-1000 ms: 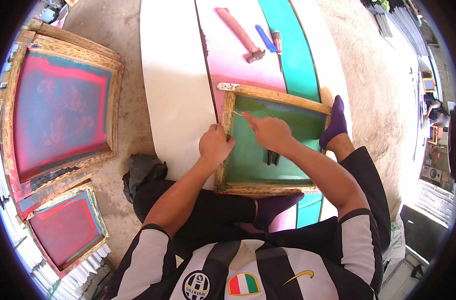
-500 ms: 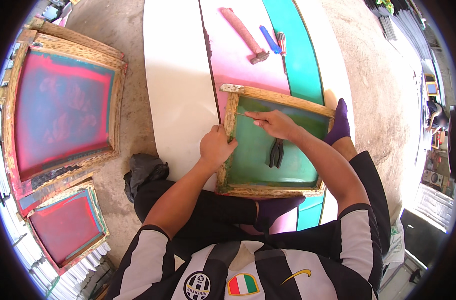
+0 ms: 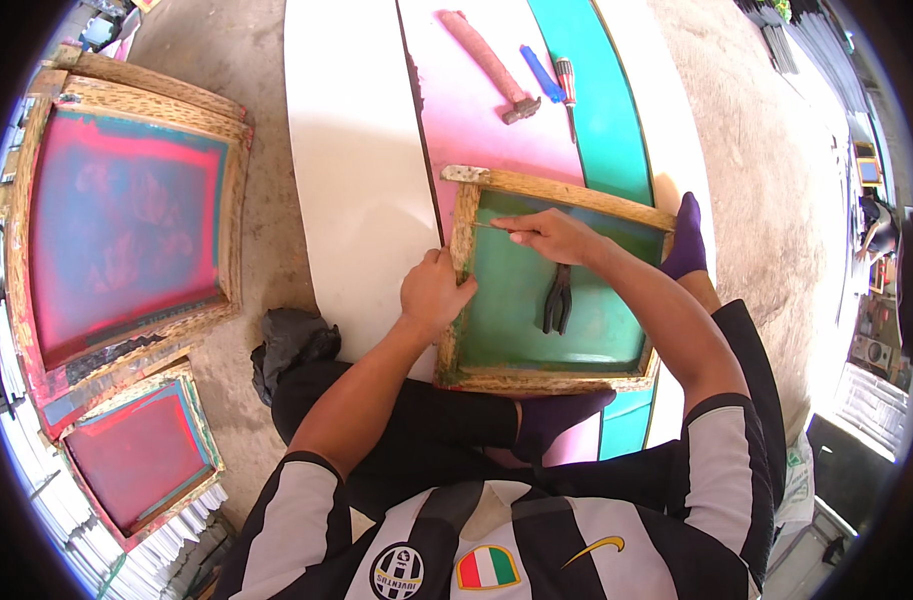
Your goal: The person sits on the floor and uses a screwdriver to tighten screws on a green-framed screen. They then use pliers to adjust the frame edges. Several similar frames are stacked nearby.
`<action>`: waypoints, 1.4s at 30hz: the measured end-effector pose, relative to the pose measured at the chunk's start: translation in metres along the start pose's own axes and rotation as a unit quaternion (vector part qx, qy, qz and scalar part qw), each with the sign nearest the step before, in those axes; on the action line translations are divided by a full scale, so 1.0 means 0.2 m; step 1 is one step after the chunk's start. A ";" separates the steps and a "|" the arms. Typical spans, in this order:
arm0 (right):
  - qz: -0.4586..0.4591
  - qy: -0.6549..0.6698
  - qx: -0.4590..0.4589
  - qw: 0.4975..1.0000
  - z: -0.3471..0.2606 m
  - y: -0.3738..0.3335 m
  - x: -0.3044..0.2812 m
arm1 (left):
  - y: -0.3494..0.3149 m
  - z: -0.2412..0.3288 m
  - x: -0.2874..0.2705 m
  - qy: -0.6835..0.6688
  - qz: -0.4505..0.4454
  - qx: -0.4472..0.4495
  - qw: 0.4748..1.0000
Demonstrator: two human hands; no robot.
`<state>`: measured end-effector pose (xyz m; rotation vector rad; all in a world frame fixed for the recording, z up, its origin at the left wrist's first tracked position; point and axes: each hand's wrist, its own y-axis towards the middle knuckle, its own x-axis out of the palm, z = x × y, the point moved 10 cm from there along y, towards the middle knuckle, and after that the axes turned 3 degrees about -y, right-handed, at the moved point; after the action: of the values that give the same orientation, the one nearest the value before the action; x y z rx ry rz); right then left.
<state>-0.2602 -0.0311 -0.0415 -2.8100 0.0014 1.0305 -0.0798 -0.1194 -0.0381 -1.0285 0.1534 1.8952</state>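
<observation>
The left hand is curled over the left bar of the wooden frame, with its fingers folded and its thumb towards the inner side; whether it pinches also something small at the fingertips, I cannot tell. The right hand pinches a thin tool, and its index finger is stretched along it. The tip of this tool points to the inner side of the left bar, near the upper left corner, but I cannot see surely if it touches the wood. The frame lies flat on the board, which has white, pink and turquoise parts, in front of the seated person, and it carries a green mesh. On this mesh, below the right hand, lie the black pliers. One purple sock is at the right end of the frame, and another is just beside its lower bar. Beyond the frame lie a hammer, a blue tool and a screwdriver, the last two close together. On the left side stand a large frame and a small frame, both with coloured mesh. A black bag is near the left knee.
</observation>
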 end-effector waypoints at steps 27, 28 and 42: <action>0.088 -0.075 0.205 0.972 -0.23 -0.16 -0.06 | 0.00 -0.01 -0.02 -0.003 -0.025 -0.044 0.999; 0.079 -0.093 0.212 0.970 -0.25 -0.14 -0.05 | 0.00 -0.02 -0.01 0.001 -0.035 -0.042 0.998; 0.032 -0.223 0.207 0.952 -0.36 -0.07 -0.07 | 0.01 -0.01 -0.01 0.006 -0.006 -0.006 1.000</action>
<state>-0.2246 -0.0282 0.0230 -2.1718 0.2319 1.4616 -0.0793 -0.1226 -0.0372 -1.0476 0.1435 1.8816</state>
